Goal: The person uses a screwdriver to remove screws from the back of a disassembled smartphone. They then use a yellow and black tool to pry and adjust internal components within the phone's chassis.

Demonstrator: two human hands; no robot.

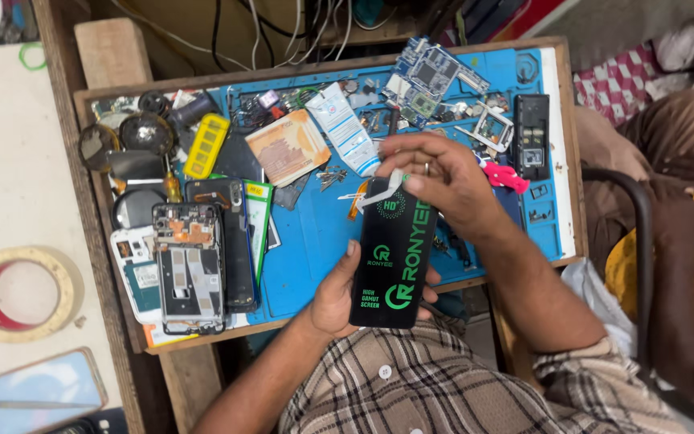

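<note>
My left hand grips the lower end of a black phone screen panel with green print on its protective film, holding it upright over the front edge of the tray. At the panel's top, my right hand pinches a pale strip, a flex ribbon or pull tab. A ring sits on one finger of that hand. Both forearms come from plaid sleeves at the bottom.
A wooden tray with a blue mat holds an opened phone frame, a circuit board, a black phone body, a yellow part, a pink tool. A tape roll lies left.
</note>
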